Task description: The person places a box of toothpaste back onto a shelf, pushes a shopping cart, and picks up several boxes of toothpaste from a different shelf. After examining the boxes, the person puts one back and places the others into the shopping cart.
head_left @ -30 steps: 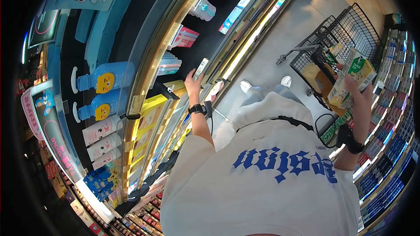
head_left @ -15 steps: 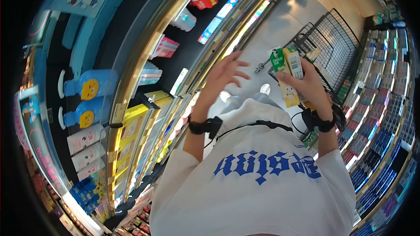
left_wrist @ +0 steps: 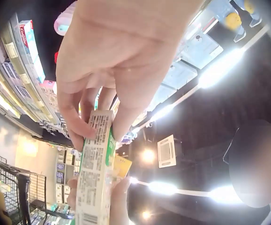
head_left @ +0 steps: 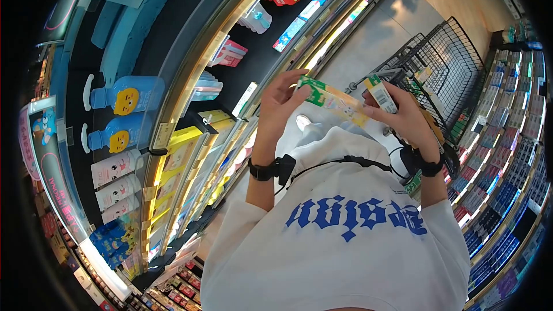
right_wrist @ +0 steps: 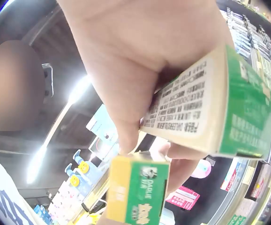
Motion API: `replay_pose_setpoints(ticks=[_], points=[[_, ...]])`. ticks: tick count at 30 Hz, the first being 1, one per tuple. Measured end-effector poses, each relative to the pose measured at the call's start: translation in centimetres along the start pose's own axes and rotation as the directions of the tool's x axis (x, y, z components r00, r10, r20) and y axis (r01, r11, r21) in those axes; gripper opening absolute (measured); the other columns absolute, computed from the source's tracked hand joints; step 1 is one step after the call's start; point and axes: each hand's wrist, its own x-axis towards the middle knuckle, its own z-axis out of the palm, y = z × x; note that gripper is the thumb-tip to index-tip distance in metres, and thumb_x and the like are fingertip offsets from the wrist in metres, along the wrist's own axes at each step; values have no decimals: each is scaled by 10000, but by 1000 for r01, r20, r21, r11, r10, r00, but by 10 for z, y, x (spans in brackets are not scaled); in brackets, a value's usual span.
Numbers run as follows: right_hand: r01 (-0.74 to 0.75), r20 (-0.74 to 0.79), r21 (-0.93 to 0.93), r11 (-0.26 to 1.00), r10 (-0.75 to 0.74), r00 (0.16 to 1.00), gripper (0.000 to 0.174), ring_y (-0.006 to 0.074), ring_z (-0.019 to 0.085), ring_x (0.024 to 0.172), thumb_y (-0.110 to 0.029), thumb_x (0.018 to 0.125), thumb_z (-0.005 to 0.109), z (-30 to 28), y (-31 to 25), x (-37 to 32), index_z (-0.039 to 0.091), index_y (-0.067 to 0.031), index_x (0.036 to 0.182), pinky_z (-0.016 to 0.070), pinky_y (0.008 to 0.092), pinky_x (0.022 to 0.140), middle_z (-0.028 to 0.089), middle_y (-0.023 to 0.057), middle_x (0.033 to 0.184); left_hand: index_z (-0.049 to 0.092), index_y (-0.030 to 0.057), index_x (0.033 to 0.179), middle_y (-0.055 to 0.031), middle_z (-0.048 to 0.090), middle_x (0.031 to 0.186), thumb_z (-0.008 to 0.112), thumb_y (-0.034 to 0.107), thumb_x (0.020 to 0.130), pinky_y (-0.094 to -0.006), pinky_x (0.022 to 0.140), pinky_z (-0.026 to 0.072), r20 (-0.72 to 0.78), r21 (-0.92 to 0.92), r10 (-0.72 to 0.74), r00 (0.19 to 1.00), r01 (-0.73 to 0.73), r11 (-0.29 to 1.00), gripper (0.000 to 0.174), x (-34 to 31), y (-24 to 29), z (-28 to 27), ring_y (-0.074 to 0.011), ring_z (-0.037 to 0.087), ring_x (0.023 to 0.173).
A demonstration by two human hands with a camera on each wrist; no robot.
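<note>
Between the two hands, a long green and yellow box is held in front of the body. My left hand pinches its green end, thumb on one side and fingers on the other, as the left wrist view shows on the box's printed side. My right hand grips a second box, white, green and yellow, and its thumb touches the far end of the long box. In the right wrist view the second box lies in the palm, close to the long box's green and yellow end.
A black wire shopping cart with items in it stands ahead at the right. Shelves at the left hold blue pump bottles, yellow packs and cups. More stocked shelves line the right side.
The left hand came away from the shelf, leaving a small box there, and took hold of the long box. The right hand moved from over the cart to in front of the body.
</note>
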Motion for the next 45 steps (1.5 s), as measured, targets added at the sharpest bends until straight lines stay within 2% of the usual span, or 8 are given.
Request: replay_pose_setpoints(ticks=[8, 16, 21, 23, 27, 34, 37, 45], points=[[-5, 152, -75, 997, 16, 988, 397, 68, 576, 789, -194, 870, 843, 4, 2, -1, 686, 17, 1166, 498, 253, 704, 667, 19, 890, 575, 38, 1409, -83, 666, 1263, 720, 15, 960, -263, 903, 526, -59, 13, 44, 997, -43, 999, 472, -9, -6, 4, -120, 660, 1038], [-117, -81, 149, 982, 130, 988, 351, 87, 644, 817, -204, 936, 778, 6, 8, 1, 679, 15, 1192, 522, 245, 722, 698, 49, 950, 597, 32, 1392, -67, 681, 1183, 797, 62, 919, -277, 875, 558, 3, 124, -155, 988, 153, 980, 514, -21, -6, -5, -135, 663, 1042], [73, -144, 130, 989, -53, 988, 372, 72, 624, 736, -214, 959, 746, 12, 6, 2, 659, 5, 1246, 493, 229, 660, 681, 26, 889, 678, 16, 1274, -62, 673, 1160, 829, 26, 874, -295, 906, 580, 120, 289, -216, 969, 174, 941, 428, -23, -9, -9, -155, 662, 1062], [8, -134, 148, 989, 12, 991, 356, 62, 602, 697, -238, 976, 732, 7, 3, 2, 661, -2, 1233, 474, 223, 625, 680, 22, 862, 713, 3, 1178, -72, 661, 1178, 837, -22, 841, -311, 923, 592, 45, 243, 143, 989, -149, 958, 359, -25, -7, -1, -177, 656, 1101], [-226, -37, 177, 958, 235, 971, 321, 42, 548, 600, -311, 1022, 689, 2, 11, 6, 669, -18, 1152, 418, 207, 539, 671, 15, 782, 728, 30, 1127, -87, 652, 1189, 844, -53, 805, -327, 924, 593, 80, 323, 220, 972, -234, 917, 352, -26, 3, 2, -212, 654, 1130], [-117, -62, 323, 939, 144, 988, 266, 52, 583, 615, -241, 975, 756, 4, 11, -1, 658, -14, 1075, 425, 201, 531, 697, 32, 850, 719, 96, 1218, -110, 640, 1358, 860, -30, 765, -384, 1002, 557, 271, 491, 411, 870, -493, 719, 491, -21, 6, 12, -289, 639, 1216], [-48, -139, 326, 944, 98, 985, 344, 53, 601, 681, -162, 911, 814, 6, 4, 0, 663, -8, 1179, 467, 205, 581, 702, 29, 937, 546, 89, 1495, -134, 605, 1465, 927, 181, 755, -394, 1108, 478, 217, 571, 141, 966, -243, 785, 836, -25, 8, 16, -275, 600, 1328], [-4, -67, 234, 972, 20, 998, 462, 53, 621, 876, -118, 881, 835, 6, 7, -2, 649, -28, 1294, 524, 225, 730, 702, 28, 1087, 613, 54, 1422, -147, 689, 1305, 835, 166, 881, -360, 1050, 512, 218, 484, -52, 975, -62, 873, 595, -24, -3, 22, -252, 678, 1181]])
